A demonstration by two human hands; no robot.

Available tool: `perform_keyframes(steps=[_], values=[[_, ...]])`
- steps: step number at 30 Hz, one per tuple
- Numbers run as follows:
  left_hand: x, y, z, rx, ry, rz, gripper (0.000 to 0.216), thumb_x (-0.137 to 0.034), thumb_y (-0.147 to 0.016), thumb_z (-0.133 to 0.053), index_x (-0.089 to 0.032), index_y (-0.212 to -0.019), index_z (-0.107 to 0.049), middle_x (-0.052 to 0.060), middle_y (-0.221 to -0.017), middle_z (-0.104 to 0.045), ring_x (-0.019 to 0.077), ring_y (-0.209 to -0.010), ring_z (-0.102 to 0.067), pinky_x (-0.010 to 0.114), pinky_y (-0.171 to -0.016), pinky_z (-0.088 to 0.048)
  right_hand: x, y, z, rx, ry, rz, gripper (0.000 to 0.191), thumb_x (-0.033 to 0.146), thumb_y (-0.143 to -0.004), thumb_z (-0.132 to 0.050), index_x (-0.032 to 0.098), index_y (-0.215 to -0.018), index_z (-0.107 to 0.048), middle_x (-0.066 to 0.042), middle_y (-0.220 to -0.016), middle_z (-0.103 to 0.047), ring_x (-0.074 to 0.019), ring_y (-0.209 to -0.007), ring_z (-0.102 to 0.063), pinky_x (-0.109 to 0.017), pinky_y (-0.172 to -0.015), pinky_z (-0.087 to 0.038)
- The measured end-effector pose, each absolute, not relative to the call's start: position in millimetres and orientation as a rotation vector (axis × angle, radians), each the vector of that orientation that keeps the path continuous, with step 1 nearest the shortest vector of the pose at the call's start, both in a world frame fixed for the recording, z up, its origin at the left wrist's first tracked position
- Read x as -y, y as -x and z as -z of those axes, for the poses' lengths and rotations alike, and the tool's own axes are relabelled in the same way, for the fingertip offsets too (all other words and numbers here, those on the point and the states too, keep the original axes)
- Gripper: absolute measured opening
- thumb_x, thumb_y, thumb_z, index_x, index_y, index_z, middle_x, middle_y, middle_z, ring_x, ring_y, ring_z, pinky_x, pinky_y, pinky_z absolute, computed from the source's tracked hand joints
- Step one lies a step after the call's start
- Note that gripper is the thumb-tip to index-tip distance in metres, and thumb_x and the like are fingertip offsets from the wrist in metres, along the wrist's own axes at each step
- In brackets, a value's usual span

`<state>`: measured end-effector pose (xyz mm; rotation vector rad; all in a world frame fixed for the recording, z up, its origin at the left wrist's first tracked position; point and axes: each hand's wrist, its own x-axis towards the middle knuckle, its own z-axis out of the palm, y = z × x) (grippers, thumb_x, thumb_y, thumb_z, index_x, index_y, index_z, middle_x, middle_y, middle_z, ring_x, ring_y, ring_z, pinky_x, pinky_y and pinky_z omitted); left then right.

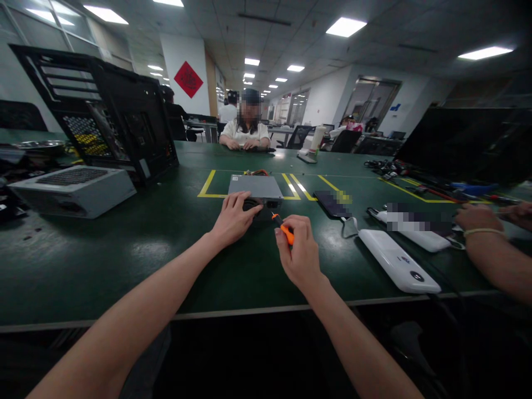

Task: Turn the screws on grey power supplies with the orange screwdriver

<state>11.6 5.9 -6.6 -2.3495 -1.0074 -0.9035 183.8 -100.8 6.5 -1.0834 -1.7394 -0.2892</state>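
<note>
A grey metal power supply box (257,187) lies on the dark green table (124,249), inside a yellow-taped outline. My left hand (233,217) rests on its near left corner, fingers curled over the front face and gripping it. My right hand (298,252) is closed around an orange-handled screwdriver (283,228), whose tip points toward the box's near side.
A second grey power supply (72,191) and an open black computer case (108,111) stand at the left. A phone (332,203), white power banks (397,260) and cables lie at the right, beside a co-worker's forearm (494,255). Another person sits across the table.
</note>
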Motion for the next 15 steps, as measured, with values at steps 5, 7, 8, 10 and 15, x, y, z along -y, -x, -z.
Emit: perform_keyframes(steps=[5, 7, 8, 10, 15], values=[[-5.3, -11.9, 5.9, 1.017, 2.342, 0.884, 0.036, -0.021, -0.086, -0.048, -0.029, -0.119, -0.059, 0.012, -0.129, -0.037, 0.0291, -0.12, -0.033, 0.048, -0.098, -0.033, 101.9, -183.9, -6.4, 1.776, 1.049, 0.329, 0.013, 0.014, -0.082, -0.048, 0.021, -0.092, -0.045, -0.009, -0.102, -0.051, -0.0198, -0.095, -0.054, -0.036, -0.077, -0.049], [-5.5, -12.3, 6.1, 1.019, 2.342, 0.882, 0.036, -0.021, -0.086, -0.048, -0.03, -0.119, -0.058, 0.012, -0.13, -0.037, 0.0293, -0.12, -0.033, 0.048, -0.098, -0.033, 102.4, -184.0, -7.1, 1.793, 1.068, 0.349, 0.008, 0.015, -0.082, -0.049, 0.021, -0.087, -0.048, -0.009, -0.103, -0.052, -0.0207, -0.096, -0.054, -0.038, -0.081, -0.048], [-5.6, -12.4, 6.3, 1.019, 2.344, 0.885, 0.036, -0.021, -0.086, -0.048, -0.03, -0.119, -0.058, 0.012, -0.13, -0.037, 0.0294, -0.12, -0.033, 0.048, -0.098, -0.033, 102.4, -184.1, -7.4, 1.792, 1.07, 0.342, 0.008, 0.016, -0.083, -0.048, 0.021, -0.089, -0.049, -0.009, -0.102, -0.053, -0.0206, -0.096, -0.054, -0.038, -0.081, -0.048], [-5.8, -12.5, 6.5, 1.021, 2.353, 0.892, 0.036, -0.021, -0.086, -0.047, -0.03, -0.12, -0.058, 0.012, -0.13, -0.037, 0.0295, -0.12, -0.033, 0.049, -0.098, -0.032, 101.7, -184.5, -7.2, 1.776, 1.064, 0.324, 0.016, 0.017, -0.085, -0.048, 0.021, -0.1, -0.048, -0.008, -0.1, -0.056, -0.0201, -0.093, -0.055, -0.038, -0.081, -0.048], [-5.9, -11.7, 6.5, 1.016, 2.374, 0.899, 0.037, -0.021, -0.086, -0.047, -0.03, -0.121, -0.057, 0.012, -0.131, -0.037, 0.0302, -0.121, -0.031, 0.05, -0.098, -0.032, 99.8, -185.2, -5.5, 1.762, 1.028, 0.402, 0.018, 0.011, -0.081, -0.05, 0.022, -0.095, -0.049, -0.01, -0.11, -0.051, -0.0205, -0.095, -0.055, -0.041, -0.083, -0.049]])
